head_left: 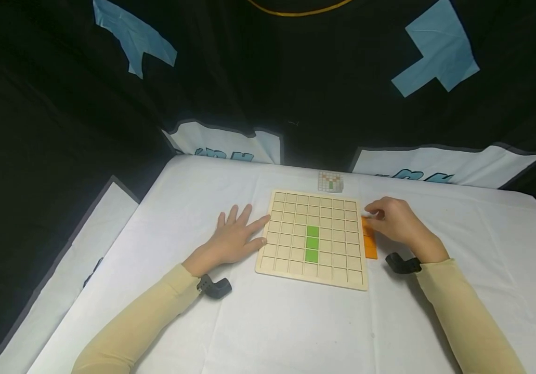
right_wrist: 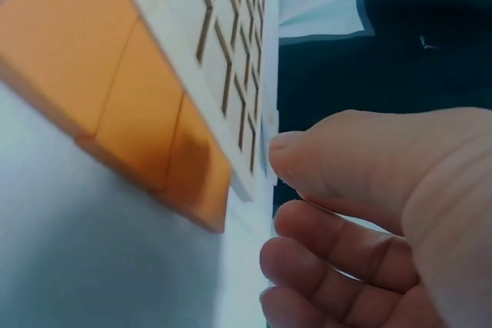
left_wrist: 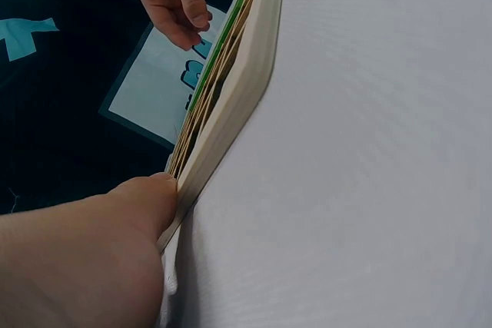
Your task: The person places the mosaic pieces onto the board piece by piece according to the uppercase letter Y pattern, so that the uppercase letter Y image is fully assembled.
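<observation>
Touching the grid board (head_left: 340, 246) with a spread left hand (head_left: 232, 241), holding the right hand (head_left: 396, 223) near the orange tiles (head_left: 369, 245)
Gripping nothing with the left, only meeting the board's left edge with thumb and forefinger; bending the right loosely, with thumb parted from fingertips and nothing visible between, close to the row along the board's right edge on the counter (head_left: 286, 327); showing three green tiles (head_left: 312, 243) in a column on the board

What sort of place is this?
Probably a little puzzle or play corner set up indoors, though I can't be sure. There's a table covered in white cloth, dark fabric hanging behind it, and a wooden grid board with green squares on it.
</observation>
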Available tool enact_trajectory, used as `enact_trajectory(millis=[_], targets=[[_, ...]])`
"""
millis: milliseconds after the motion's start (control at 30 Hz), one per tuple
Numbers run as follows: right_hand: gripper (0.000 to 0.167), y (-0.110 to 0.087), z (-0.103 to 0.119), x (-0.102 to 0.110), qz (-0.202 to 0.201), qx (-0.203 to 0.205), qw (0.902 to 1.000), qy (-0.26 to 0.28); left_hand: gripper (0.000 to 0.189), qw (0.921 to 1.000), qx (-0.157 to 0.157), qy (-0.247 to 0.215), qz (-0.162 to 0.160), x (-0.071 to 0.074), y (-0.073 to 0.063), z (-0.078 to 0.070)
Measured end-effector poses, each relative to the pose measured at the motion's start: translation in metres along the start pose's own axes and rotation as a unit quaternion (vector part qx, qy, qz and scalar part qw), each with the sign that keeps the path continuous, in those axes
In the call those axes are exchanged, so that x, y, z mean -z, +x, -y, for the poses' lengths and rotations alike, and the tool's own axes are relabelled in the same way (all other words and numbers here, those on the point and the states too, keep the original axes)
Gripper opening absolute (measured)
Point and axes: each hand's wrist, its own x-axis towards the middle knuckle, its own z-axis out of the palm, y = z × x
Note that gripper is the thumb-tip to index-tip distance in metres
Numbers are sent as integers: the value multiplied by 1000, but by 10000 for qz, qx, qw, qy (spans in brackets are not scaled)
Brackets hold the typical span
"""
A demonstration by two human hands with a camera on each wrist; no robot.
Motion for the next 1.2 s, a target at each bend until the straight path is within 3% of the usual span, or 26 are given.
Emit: enact_trajectory(millis=[933, 1200], targets=[[26, 7, -10, -17, -136, 117, 9998, -53, 63, 10000, 20, -4, 47, 1, 1, 1], [30, 8, -10, -17, 15, 128, 9999, -65, 63, 10000, -13, 26, 20, 0, 1, 1]])
